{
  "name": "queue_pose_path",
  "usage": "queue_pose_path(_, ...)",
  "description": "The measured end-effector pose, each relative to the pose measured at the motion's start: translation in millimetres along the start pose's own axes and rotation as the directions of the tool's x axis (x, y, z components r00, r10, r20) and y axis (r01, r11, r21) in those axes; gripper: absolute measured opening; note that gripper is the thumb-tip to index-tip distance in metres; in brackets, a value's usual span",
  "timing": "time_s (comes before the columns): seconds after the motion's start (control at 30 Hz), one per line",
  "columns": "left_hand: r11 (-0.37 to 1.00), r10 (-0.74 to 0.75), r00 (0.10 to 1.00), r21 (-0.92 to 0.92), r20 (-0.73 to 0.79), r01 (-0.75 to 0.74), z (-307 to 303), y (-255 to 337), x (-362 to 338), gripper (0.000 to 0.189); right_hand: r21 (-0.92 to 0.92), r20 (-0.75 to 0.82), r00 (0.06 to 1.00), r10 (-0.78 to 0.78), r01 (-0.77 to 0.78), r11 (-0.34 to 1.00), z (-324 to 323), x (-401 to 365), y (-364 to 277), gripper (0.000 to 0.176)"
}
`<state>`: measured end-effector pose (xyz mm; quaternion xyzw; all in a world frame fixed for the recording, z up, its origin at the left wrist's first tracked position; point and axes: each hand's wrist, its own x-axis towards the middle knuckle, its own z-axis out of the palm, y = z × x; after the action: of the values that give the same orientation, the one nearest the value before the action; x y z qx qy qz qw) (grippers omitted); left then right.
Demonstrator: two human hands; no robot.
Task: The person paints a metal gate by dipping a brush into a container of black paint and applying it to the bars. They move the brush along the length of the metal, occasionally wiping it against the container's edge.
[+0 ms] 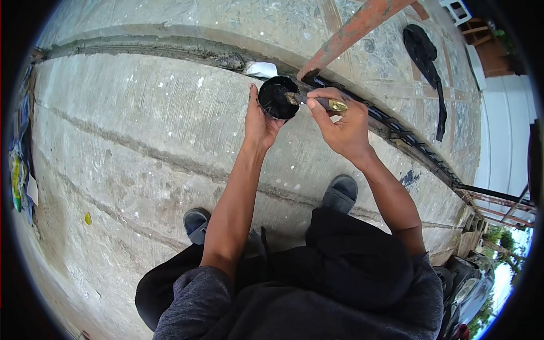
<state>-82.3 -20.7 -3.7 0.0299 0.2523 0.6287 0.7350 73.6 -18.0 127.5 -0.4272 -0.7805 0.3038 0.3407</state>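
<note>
My left hand (262, 126) is wrapped around the side of a small round can (277, 98) whose inside is dark with black paint. In my right hand (344, 122) is a paintbrush (320, 102) with a dark handle and a brass-coloured end. Its bristles point into the can, and their tips are lost against the black inside. Just behind the can lies a crumpled white piece (262, 69), paper or plastic. A black-coated metal rail (391, 122) runs along the ground to the right of my right hand.
A rusty red post (351, 39) slants up behind the can. Black cloth (420, 48) lies on the paving at the upper right. Concrete floor (141, 102) with grooves spreads leftward. My sandals (341, 192) are below; a parked vehicle (470, 289) is at lower right.
</note>
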Motion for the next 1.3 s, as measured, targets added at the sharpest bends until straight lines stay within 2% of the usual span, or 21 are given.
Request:
queue_pose_path(0.07,1.000,-0.009,1.000,-0.004,0.001,0.009,1.3,0.7,-1.2,0.060,-0.028,0.029,0.999,0.016,-0.015,0.999,2.4,-2.3,3.0,0.013)
queue_pose_path(0.17,1.000,0.009,1.000,-0.016,-0.011,-0.009,2.4,2.6,-4.1,0.060,-0.144,-0.016,0.986,-0.165,0.161,0.976,-1.3,-9.3,-0.6,0.016)
queue_pose_path(0.2,1.000,0.006,1.000,-0.026,-0.021,-0.006,1.7,3.2,-4.6,0.060,-0.192,0.046,0.978,-0.203,0.208,0.959,-1.3,-12.5,-1.4,0.020)
queue_pose_path(0.27,0.999,-0.003,0.999,-0.047,-0.034,0.001,0.6,4.4,-3.3,0.060,-0.283,0.172,0.948,-0.267,0.307,0.909,-1.7,-19.4,-0.9,0.029)
queue_pose_path(0.37,0.997,0.004,1.000,-0.078,-0.012,-0.005,-2.1,3.6,3.9,0.059,-0.346,0.249,0.882,-0.400,0.467,0.814,2.6,-32.7,21.2,0.052)
queue_pose_path(0.4,0.998,0.003,1.000,-0.069,-0.017,-0.005,0.3,4.5,5.7,0.059,-0.391,0.312,0.876,-0.367,0.470,0.791,1.2,-39.1,23.5,0.063)
queue_pose_path(0.5,0.999,0.004,1.000,-0.053,-0.027,-0.006,2.3,3.5,6.8,0.058,-0.387,0.266,0.896,-0.356,0.437,0.812,0.0,-47.8,22.9,0.058)
queue_pose_path(0.6,0.999,0.006,1.000,-0.052,0.008,-0.005,-0.3,-0.6,15.8,0.057,-0.274,0.067,0.923,-0.380,0.383,0.882,2.9,-49.2,23.1,0.045)
queue_pose_path(0.67,0.999,-0.003,1.000,-0.049,0.023,0.004,-0.9,-4.2,19.4,0.057,-0.056,-0.132,0.972,-0.195,0.189,0.980,7.2,-52.8,29.7,0.034)
queue_pose_path(0.7,0.999,-0.006,0.999,-0.050,0.041,0.008,1.2,-3.4,19.9,0.056,0.066,-0.216,0.973,-0.080,0.096,0.993,8.6,-53.4,30.6,0.029)
queue_pose_path(0.73,0.998,-0.013,0.998,-0.053,0.060,0.016,3.6,-3.6,20.2,0.055,0.279,-0.280,0.955,0.100,-0.019,0.960,10.3,-53.0,26.9,0.023)
queue_pose_path(0.83,0.999,-0.012,0.998,-0.040,0.064,0.014,6.6,-3.3,25.9,0.056,0.476,-0.353,0.888,0.295,-0.101,0.874,3.2,-41.1,20.6,0.023)
queue_pose_path(0.87,0.999,-0.014,0.999,-0.033,0.052,0.016,4.7,-5.0,26.5,0.057,0.499,-0.367,0.876,0.314,-0.099,0.861,0.8,-37.3,22.5,0.024)
queue_pose_path(0.97,0.999,0.018,0.999,-0.038,0.029,-0.017,-5.8,-2.4,29.0,0.057,0.452,-0.407,0.864,0.296,-0.091,0.887,-7.4,-27.3,37.1,0.023)
queue_pose_path(1.1,0.995,0.038,0.999,-0.089,-0.015,-0.039,-31.7,8.3,27.6,0.059,0.260,-0.382,0.902,0.200,-0.102,0.960,-4.8,-14.7,67.3,0.020)
queue_pose_path(1.13,0.994,0.057,0.998,-0.090,-0.004,-0.057,-37.3,11.0,26.6,0.059,0.098,-0.352,0.930,0.104,-0.074,0.992,-5.1,-11.5,77.6,0.020)
queue_pose_path(1.2,0.991,0.066,0.997,-0.110,-0.041,-0.071,-45.8,14.3,23.9,0.060,-0.222,-0.239,0.969,-0.067,0.013,0.975,-5.4,-5.4,91.3,0.019)
queue_pose_path(1.3,0.989,0.085,0.994,-0.114,-0.066,-0.092,-52.2,18.2,21.8,0.059,-0.418,-0.115,0.970,-0.212,0.146,0.897,-6.6,4.0,88.3,0.019)
